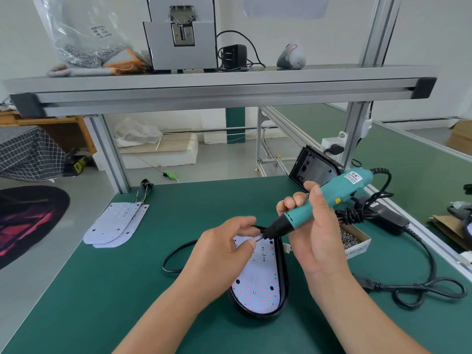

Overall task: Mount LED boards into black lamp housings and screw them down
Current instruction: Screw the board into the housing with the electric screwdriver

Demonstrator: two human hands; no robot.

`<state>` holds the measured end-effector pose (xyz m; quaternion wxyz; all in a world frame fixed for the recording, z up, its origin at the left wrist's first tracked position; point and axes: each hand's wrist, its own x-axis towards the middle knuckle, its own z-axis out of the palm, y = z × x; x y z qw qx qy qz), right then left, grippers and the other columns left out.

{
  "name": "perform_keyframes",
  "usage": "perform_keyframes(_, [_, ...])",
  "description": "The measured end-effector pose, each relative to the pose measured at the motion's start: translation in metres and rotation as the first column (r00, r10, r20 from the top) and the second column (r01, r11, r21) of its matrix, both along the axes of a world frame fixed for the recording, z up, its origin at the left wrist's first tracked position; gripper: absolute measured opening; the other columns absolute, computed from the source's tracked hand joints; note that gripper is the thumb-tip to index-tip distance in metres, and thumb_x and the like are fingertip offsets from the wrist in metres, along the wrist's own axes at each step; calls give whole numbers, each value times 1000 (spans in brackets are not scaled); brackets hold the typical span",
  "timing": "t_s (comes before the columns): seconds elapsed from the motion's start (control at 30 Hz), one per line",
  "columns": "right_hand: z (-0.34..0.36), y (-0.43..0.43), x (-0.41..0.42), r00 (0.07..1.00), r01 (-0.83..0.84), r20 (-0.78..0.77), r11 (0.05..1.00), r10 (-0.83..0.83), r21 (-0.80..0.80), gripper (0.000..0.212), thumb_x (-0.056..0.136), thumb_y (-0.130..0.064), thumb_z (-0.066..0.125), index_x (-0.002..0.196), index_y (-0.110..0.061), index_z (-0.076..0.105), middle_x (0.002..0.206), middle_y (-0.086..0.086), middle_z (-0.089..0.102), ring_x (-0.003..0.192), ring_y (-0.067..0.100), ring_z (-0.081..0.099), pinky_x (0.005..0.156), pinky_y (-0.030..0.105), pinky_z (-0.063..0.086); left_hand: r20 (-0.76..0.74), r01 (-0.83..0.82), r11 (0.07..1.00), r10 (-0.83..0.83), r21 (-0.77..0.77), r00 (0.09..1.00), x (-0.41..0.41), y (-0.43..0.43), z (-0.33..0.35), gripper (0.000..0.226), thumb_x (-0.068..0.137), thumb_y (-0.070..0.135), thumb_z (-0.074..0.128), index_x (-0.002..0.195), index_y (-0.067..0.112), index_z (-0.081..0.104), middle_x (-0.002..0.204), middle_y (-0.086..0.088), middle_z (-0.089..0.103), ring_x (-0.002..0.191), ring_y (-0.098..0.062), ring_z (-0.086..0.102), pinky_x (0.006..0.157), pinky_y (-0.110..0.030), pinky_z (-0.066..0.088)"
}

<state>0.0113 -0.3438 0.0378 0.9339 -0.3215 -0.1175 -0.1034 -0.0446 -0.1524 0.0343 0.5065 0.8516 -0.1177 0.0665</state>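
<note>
A black lamp housing (283,282) lies on the green mat with a white LED board (258,279) seated inside it. My right hand (316,231) grips a teal electric screwdriver (329,200), tilted so its black tip points down-left at the board's far end. My left hand (224,249) hovers over the board's far left part, thumb and fingers curled close to the bit tip; whether they pinch a screw I cannot tell. Two spare LED boards (115,223) with wires lie at the left. A second black housing (313,167) leans at the back right.
A small cardboard box of screws (353,238) sits right of the housing. The screwdriver's black cable and power supply (388,218) trail across the right side. The housing's black cord (176,254) loops to the left. An aluminium shelf (219,83) with a machine hangs overhead.
</note>
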Motion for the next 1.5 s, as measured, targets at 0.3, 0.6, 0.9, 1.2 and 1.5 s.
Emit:
perform_keyframes(0.3, [0, -4, 4, 999, 35, -17, 999, -34, 20, 29, 101, -27, 66, 122, -14, 51, 81, 2, 53, 74, 18, 57, 84, 38, 54, -154, -275, 948, 299, 160, 942, 12, 12, -4, 33, 97, 40, 57, 128, 31, 52, 83, 8, 66, 74, 1, 60, 68, -30, 48])
perform_keyframes(0.6, [-3, -2, 3, 998, 55, 21, 996, -54, -67, 12, 104, -23, 63, 112, -17, 57, 82, 3, 51, 76, 20, 54, 85, 37, 53, -462, -18, 994, -33, -106, 886, 6, -14, -19, 29, 74, 21, 54, 95, 38, 66, 80, 0, 68, 66, -20, 61, 53, -33, 48])
perform_keyframes(0.9, [-9, 3, 4, 998, 50, 53, 984, -41, -172, 10, 103, -22, 65, 110, -19, 59, 82, 4, 50, 77, 23, 53, 86, 38, 54, -465, -84, 987, 10, -137, 885, 4, -19, -24, 34, 72, 27, 55, 105, 30, 60, 79, 5, 63, 66, -17, 58, 52, -30, 47])
perform_keyframes(1.2, [-9, 9, 4, 996, 66, 65, 972, -53, -225, 19, 101, -20, 65, 117, -16, 56, 81, 6, 51, 77, 25, 55, 87, 41, 54, -462, -90, 987, 19, -132, 887, 5, -19, -25, 34, 71, 28, 55, 105, 33, 59, 78, 8, 61, 64, -16, 57, 49, -29, 46])
perform_keyframes(1.5, [3, 21, -9, 980, 101, 200, 906, -19, -411, 35, 95, -29, 69, 122, -14, 54, 78, 6, 55, 77, 27, 54, 89, 43, 54, -405, -100, 989, 46, -113, 913, 5, -19, -26, 31, 72, 26, 55, 102, 30, 61, 78, 4, 61, 65, -18, 53, 53, -31, 46])
